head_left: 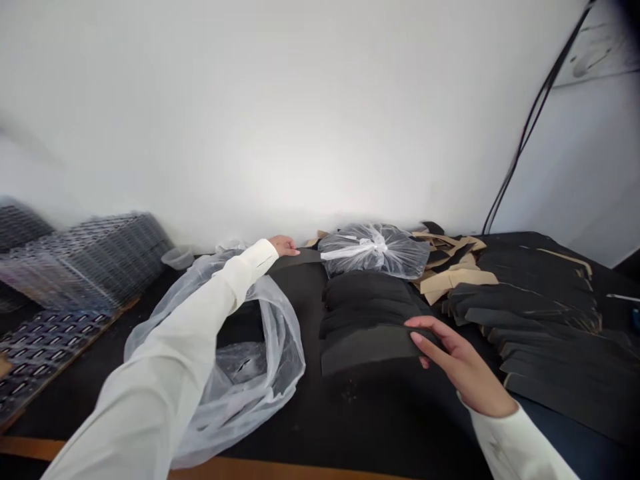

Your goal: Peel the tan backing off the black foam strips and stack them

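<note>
My left hand [284, 245] reaches toward the wall, beyond the open clear plastic bag [287, 333]. Its fingers are closed on one end of a thin dark curved strip [303, 257]. Nearer to me, my right hand [455, 357] pinches the right end of a black curved sheet [365, 350] between thumb and fingers. That sheet lies at the front of a row of overlapping black sheets [370, 293]. Behind the row sits a tied clear plastic bag [400, 257], with a white strip across its left side. My left sleeve hides part of the open bag.
Several black sheets [545, 320] with brown edges lie fanned out at the right, beside brown paper pieces [457, 280]. Stacked clear trays [110, 260] stand at the left, near a small clear plastic tub [179, 257]. Dark cables [525, 133] hang along the wall.
</note>
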{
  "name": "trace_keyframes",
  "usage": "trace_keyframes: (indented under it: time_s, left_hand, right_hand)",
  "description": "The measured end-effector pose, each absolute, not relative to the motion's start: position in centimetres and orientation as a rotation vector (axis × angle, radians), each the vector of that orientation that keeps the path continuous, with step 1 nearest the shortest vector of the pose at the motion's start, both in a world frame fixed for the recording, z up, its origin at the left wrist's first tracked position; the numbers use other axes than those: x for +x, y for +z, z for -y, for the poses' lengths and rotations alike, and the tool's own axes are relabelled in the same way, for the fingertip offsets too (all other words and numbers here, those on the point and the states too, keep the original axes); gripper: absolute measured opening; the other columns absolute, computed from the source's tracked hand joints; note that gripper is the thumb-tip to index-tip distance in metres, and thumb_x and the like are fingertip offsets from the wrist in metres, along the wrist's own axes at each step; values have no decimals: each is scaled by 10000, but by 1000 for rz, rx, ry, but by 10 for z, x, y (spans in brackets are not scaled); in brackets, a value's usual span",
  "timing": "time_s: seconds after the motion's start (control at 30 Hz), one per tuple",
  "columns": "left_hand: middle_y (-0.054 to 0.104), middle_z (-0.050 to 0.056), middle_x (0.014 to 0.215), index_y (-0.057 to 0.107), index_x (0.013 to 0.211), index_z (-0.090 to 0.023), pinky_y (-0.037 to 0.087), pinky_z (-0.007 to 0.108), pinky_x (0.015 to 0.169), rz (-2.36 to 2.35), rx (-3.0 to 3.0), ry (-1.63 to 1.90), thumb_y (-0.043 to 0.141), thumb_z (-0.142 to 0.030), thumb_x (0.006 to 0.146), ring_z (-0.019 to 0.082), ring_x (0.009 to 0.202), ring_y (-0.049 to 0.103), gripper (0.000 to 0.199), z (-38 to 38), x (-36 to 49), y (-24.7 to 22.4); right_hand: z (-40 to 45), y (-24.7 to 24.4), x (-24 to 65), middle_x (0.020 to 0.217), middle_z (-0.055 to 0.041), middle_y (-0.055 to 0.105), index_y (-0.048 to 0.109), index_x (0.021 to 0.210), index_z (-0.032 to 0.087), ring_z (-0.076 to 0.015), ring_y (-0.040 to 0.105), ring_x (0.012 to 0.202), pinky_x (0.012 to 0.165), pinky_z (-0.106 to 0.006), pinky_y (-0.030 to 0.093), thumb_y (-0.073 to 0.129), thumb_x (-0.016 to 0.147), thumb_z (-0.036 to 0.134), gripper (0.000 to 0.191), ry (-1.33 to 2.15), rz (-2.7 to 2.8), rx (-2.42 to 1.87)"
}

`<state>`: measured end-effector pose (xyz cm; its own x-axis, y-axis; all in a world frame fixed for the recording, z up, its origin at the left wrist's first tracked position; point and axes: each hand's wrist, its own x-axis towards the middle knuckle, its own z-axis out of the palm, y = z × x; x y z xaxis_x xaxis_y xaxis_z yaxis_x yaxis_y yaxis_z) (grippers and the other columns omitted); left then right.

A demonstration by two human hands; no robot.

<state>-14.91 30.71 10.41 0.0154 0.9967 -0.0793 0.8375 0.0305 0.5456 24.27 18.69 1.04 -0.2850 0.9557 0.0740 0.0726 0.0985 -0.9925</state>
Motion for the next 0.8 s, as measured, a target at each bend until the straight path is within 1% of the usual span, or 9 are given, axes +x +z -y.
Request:
trace_keyframes:
  time_s: [0.07,0.13,0.27,0.37,0.47,0.6,0.8]
  left_hand:
    - [640,5,768,646,857,-123,474,271,647,-1834,1844,515,708,-425,787,138,677,588,317,-290,-140,131]
    - [634,-17,687,658,846,-134,434,247,610,-1761,1841,550,746,-490,698,128,615,565,395,-267,-126,159]
    - [634,-38,649,646,912,-161,400,229,569,-1579,1812,576,748,-592,631,101,544,530,525,-218,-95,204]
    - [651,-38,665,631,903,-173,389,227,566,-1453,1750,555,785,-574,597,100,549,539,527,-192,-81,225]
    - [653,-36,660,637,866,-173,387,229,585,-1452,1756,538,795,-516,614,102,567,547,454,-179,-73,233]
    - [631,-41,611,642,838,-167,378,230,599,-1470,1797,525,764,-436,675,106,569,542,337,-172,-64,234]
    - [583,-50,536,627,819,-155,330,221,540,-1455,1807,521,726,-361,723,90,497,474,248,-167,-53,225]
  right_hand:
    - [-186,29,245,902,-50,626,696,932,232,-98,508,533,517,-268,524,712,716,567,399,1277,1625,-1041]
    - [-185,47,245,871,-56,642,709,921,237,-112,518,530,510,-271,531,704,714,576,397,1226,1693,-1020]
    - [-178,70,240,874,-62,649,712,923,237,-131,551,550,507,-269,539,685,719,596,414,1147,1762,-989]
    - [-170,75,235,928,-58,647,696,965,239,-128,566,570,532,-263,546,670,755,566,390,1178,1812,-985]
    - [-164,75,232,946,-54,646,697,958,249,-128,562,591,526,-250,544,676,754,554,367,1206,1821,-980]
    - [-161,75,232,943,-55,653,708,925,257,-138,563,590,520,-262,547,700,716,566,373,1194,1833,-983]
    - [-161,78,239,903,-44,639,702,934,256,-125,543,580,523,-261,535,719,712,543,364,1166,1824,-958]
